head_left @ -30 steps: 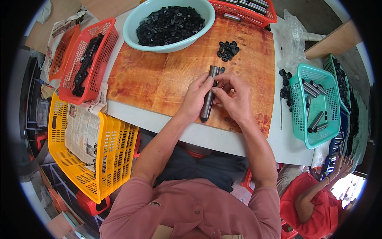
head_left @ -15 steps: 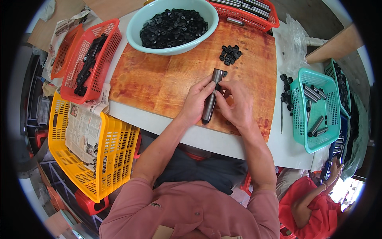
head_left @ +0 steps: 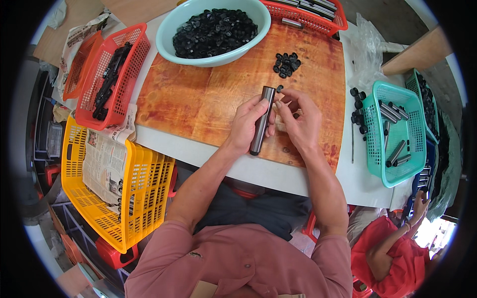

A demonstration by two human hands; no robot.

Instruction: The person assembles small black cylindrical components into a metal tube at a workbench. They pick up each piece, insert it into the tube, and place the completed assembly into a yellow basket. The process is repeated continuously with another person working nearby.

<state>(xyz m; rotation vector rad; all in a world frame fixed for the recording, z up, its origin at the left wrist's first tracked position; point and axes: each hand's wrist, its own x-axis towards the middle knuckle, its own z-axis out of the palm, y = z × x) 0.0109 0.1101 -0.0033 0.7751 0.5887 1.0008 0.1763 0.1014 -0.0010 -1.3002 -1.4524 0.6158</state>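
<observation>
My left hand [head_left: 247, 123] is closed round a dark grey metal tube [head_left: 261, 126], which slants with its upper end away from me. A dark end shows at the tube's near tip. Close beside the tube, my right hand [head_left: 302, 119] has its fingers curled and its thumb near the index finger. Some dark bit shows within those curled fingers, but I cannot make out what it is. Just beyond the right fingertips is a small black cap [head_left: 279, 88]. Farther off, several black caps [head_left: 286, 64] lie grouped on the wooden board [head_left: 194, 104].
A pale green basin [head_left: 211, 60] heaped with black caps stands at the back. Red baskets [head_left: 121, 107] [head_left: 298, 15] hold black parts and metal tubes. On the right, a green basket [head_left: 380, 169] contains tubes. Below left is a yellow crate [head_left: 131, 193]. A person in red [head_left: 392, 253] sits lower right.
My right hand has drawn back from the tube, and its fingers have shifted up and right. My left hand still grips the tube, whose upper end has moved slightly left.
</observation>
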